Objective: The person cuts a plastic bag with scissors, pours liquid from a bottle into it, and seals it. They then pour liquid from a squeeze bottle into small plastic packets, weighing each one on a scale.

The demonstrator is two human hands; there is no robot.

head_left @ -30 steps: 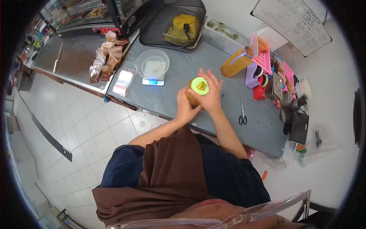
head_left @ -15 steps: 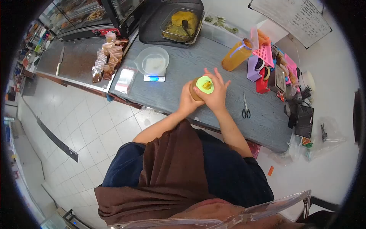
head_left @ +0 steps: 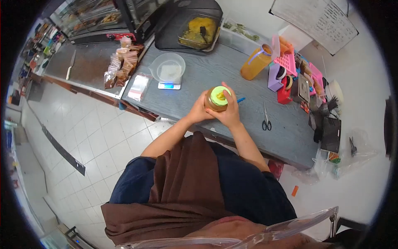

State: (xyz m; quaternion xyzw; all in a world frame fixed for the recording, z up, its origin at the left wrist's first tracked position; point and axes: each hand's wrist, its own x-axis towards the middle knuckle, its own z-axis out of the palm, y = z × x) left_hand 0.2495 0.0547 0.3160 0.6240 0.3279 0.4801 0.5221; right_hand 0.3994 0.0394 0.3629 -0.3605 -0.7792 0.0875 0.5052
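Between my two hands is a jar (head_left: 214, 107) with brownish contents and a bright green lid (head_left: 215, 93). A yellow patch shows on the lid; I cannot make out whether it is printed or raised. My left hand (head_left: 199, 110) is wrapped round the jar's left side. On the other side, my right hand (head_left: 230, 111) grips it, with fingers reaching up beside the lid and the thumb across the front. The jar is held near the table's front edge. Just right of my right hand lies a blue pen-like object (head_left: 241, 100).
Scissors (head_left: 266, 118) lie on the grey table (head_left: 286, 139). At left are a digital scale (head_left: 169, 86) bearing a clear bowl (head_left: 168, 66), plastic bags (head_left: 139, 86) and filled packets (head_left: 120, 68). An orange bottle (head_left: 256, 63) and a glass dish (head_left: 195, 42) stand behind.
My right hand's spread fingers have closed in around the jar. Both hands and the jar have shifted slightly left, and the blue object has come into view.
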